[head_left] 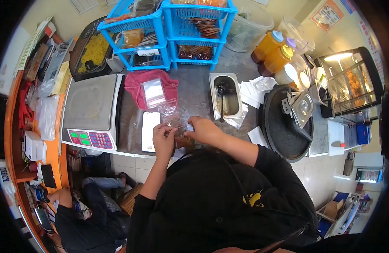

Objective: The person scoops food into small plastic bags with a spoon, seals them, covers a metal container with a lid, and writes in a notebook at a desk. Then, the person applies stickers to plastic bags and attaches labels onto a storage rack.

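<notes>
At the near edge of the counter, my left hand (pixel 164 137) pinches the left side of a small clear plastic bag (pixel 184 141). Reddish-brown contents show low in it. My right hand (pixel 204 130) has curled its fingers at the bag's right side, thumb and forefinger closed on it. Just beyond the hands lie several flat clear zip bags (pixel 170 110), overlapping one another. A stack of clear bags (pixel 153 90) rests on a pink cloth (pixel 133 82) behind them. Beside my left hand is a white phone-shaped slab (pixel 150 130).
A scale (pixel 91 105) stands left, blue basket racks (pixel 169 42) behind. Right of my hands sit a steel pan (pixel 226 80) with a ladle, a round black tray (pixel 283 139), sauce bottles (pixel 275 55) and a lit food warmer (pixel 350 80). Another person (pixel 91 223) is at lower left.
</notes>
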Demonstrator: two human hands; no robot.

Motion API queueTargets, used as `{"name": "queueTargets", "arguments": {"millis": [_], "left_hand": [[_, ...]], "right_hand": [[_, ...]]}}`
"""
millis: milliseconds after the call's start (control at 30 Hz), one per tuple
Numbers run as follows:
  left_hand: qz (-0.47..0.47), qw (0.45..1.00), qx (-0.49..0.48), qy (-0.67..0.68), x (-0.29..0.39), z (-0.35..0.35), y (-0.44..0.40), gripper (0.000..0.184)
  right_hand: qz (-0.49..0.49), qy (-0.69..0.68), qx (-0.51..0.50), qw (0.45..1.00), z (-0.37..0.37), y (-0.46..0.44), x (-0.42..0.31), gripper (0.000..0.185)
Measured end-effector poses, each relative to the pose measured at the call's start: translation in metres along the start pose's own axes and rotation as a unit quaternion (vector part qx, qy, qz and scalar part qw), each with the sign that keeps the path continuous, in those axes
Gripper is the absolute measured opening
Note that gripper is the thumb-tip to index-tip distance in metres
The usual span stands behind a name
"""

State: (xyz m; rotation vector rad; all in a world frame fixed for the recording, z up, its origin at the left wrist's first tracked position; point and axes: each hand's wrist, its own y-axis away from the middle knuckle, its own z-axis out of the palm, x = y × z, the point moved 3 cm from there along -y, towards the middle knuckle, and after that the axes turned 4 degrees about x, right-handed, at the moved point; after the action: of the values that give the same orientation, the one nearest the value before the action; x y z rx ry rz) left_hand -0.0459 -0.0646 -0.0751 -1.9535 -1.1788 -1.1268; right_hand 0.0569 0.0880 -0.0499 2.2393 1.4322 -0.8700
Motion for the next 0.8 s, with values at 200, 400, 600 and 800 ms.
{"name": "queueTargets", "arguments": {"millis": [200,400,600,800], "left_hand": [[0.008,1.000,0.006,0.026,-0.011,-0.003,-0.003,0.035],[-0.046,0.991,-0.027,0.118,-0.013,-0.003,-0.017,0.055],[-0.101,0.952,-0.084,0.278,-0.029,-0.001,-0.024,0.053],[-0.073,0.940,-0.159,0.292,-0.027,-0.004,-0.028,0.049]], "right_hand": [[0.117,-0.107,-0.118,0.980,0.041,-0.027,0.026,0.025],[0.090,-0.242,0.058,0.964,0.050,-0.033,0.033,0.017],[0.137,-0.383,-0.015,0.914,0.059,-0.041,0.032,0.013],[0.121,-0.372,0.004,0.920,0.069,-0.041,0.040,0.013]]}}
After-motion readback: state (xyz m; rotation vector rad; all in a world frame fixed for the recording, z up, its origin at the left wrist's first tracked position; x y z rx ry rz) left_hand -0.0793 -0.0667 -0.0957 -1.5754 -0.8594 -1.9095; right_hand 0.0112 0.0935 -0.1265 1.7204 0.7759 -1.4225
